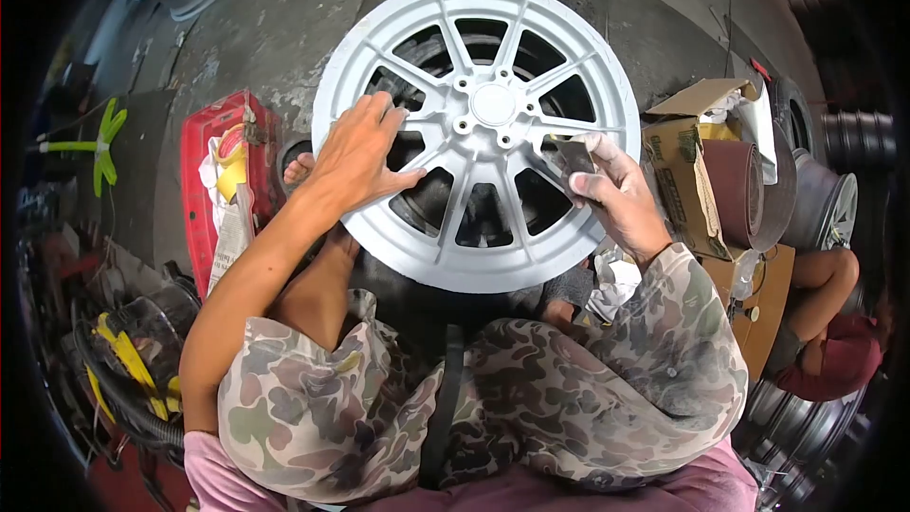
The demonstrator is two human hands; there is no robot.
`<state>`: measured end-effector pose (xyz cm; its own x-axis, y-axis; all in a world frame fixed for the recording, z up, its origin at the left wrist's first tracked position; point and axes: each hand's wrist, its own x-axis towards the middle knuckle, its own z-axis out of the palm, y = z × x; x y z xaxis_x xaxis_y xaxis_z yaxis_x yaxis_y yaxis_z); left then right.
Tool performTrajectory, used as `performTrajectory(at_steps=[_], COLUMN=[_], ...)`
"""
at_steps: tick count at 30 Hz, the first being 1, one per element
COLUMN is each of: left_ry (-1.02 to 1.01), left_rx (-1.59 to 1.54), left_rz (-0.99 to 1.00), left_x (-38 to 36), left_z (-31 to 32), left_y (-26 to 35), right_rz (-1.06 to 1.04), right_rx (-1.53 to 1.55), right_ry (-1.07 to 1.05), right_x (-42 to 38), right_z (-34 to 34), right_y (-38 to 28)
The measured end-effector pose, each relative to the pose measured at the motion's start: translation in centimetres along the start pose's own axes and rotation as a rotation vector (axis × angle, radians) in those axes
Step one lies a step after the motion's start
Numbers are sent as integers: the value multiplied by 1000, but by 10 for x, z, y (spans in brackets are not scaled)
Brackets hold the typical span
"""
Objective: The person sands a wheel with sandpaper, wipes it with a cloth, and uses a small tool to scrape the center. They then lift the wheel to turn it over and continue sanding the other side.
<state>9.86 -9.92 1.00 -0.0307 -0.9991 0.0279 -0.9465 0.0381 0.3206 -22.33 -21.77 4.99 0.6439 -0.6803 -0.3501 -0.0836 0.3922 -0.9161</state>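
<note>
On my feed, I can make out print on the newspaper [227, 245] in the red bin [196, 218] and on the cardboard box [680, 180], but none reads clearly.

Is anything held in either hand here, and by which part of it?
The right hand pinches a small dark flat piece by its end nearest the palm, thumb against fingers. The left hand, fingers spread, rests on the wheel.

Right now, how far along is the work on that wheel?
The wheel already looks pale and matte nearly all over. The left hand lies on it, while the right hand, fingertips whitened, pinches a dark flat piece near the spokes, so surface work seems under way. Uneven tones around the hub suggest some smoothing may remain; how much, I can't tell.
</note>
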Motion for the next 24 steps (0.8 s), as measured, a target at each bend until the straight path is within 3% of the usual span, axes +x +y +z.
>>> performTrajectory(at_steps=[3, 5, 13, 15, 16, 18, 21, 22, 24], left_ry=[54, 58, 82, 122, 103, 82, 34, 180, 334], left_rx=[-21, -32, -155, -202, -341, -480, -1218, -1266, -852], left_rz=[37, 37, 3, -24, -61, -103, -326, -271, -291], left_x=[5, 11, 31, 31, 32, 33, 37, 39, 37], left_z=[8, 12, 29, 25, 19, 7, -8, -11, -24], left_y=[-1, 1, 9, 11, 10, 7, -8, -13, -34], right_rz=[-39, -74, 11, 50, 88, 103, 103, 105, -125], right_rx=[-72, -120, -272, -120, 33, 35, -31, -31, -592], right_ry=[-62, 71, 91, 26, -37, -81, -37, -37, -19], right_x=[-1, -5, -17, -16, -15, -15, -12, -12, -11], right_z=[-10, -5, 4, 5, 5, 4, 2, 5, 12], right_y=[6, 4, -9, -3, 2, 9, 17, 13, 0])
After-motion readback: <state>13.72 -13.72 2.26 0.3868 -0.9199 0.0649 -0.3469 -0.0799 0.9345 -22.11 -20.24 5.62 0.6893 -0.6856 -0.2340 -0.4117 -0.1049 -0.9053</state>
